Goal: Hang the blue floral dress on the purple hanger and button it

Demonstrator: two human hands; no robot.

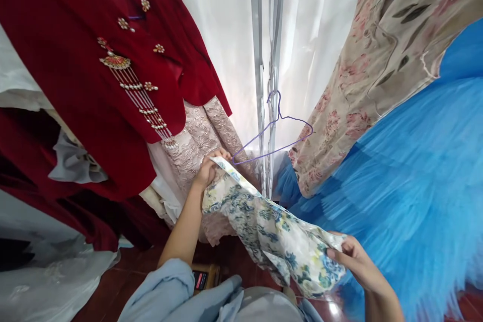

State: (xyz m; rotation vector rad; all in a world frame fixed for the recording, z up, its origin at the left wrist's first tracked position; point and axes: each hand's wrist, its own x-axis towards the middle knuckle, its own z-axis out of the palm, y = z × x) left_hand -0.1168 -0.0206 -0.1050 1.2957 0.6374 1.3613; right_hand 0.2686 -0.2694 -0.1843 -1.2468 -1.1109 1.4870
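A white floral garment (279, 226) with blue, green and yellow flowers is stretched between my two hands, its pale band-like top edge slanting down to the right. My left hand (211, 168) grips the upper left end of that edge, thumb and fingers closed on the cloth. At the lower right, my right hand (350, 256) pinches the other end of it. Just past my left fingertips is one end of a thin purple hanger (281, 118) bearing no clothing; I cannot tell whether they touch. The hanger's hook is in front of the metal uprights, its hold unclear.
A dark red jacket (162, 80) with beaded ornaments and a pale pink skirt (199, 126) hang at left. On the right are a beige floral dress (350, 95) and a blue tulle gown (400, 176). Metal uprights (258, 35) stand before a white curtain (215, 20). A wooden stool-like object (213, 274) is below.
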